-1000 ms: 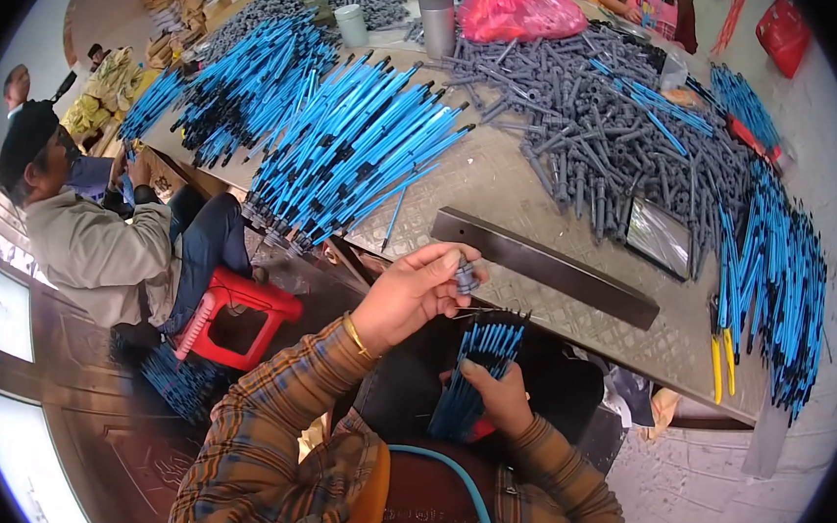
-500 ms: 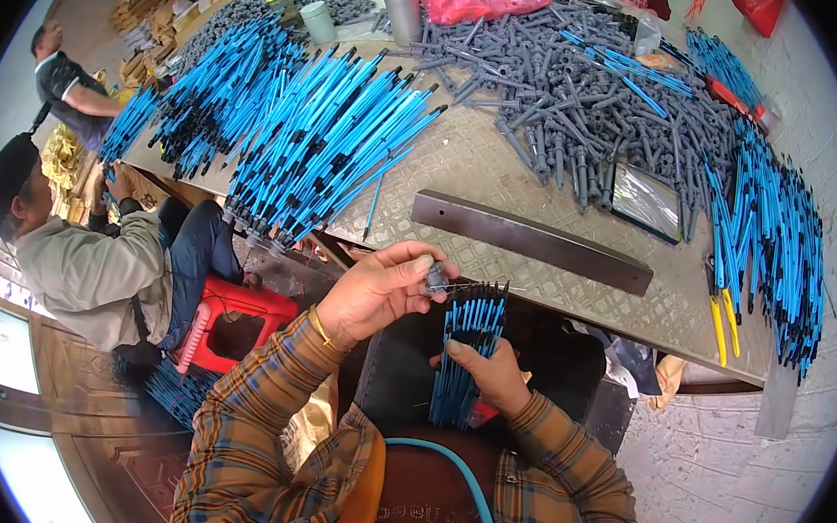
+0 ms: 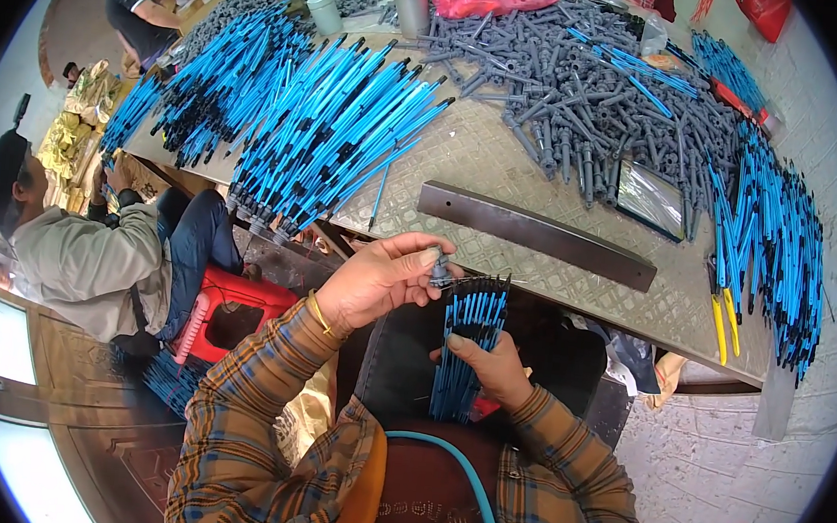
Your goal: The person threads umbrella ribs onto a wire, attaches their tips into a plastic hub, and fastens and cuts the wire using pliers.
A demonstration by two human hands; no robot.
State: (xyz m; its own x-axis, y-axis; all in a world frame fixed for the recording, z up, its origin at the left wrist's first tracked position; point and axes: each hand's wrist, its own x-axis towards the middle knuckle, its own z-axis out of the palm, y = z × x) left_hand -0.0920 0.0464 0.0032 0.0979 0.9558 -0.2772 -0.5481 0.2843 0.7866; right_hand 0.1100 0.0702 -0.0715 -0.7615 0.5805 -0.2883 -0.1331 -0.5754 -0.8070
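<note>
One held bundle [image 3: 474, 317], one bar [image 3: 537, 235]

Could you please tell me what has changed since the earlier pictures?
The standing person has moved rightward, and the held blue rods tilt less. Nothing was visibly taken or let go: the left hand still pinches the grey part, the right hand still grips the rods. The metal bar and seated co-worker stayed put.

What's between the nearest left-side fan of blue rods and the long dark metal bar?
A single thin blue rod on pale patterned tabletop; head view.
</note>
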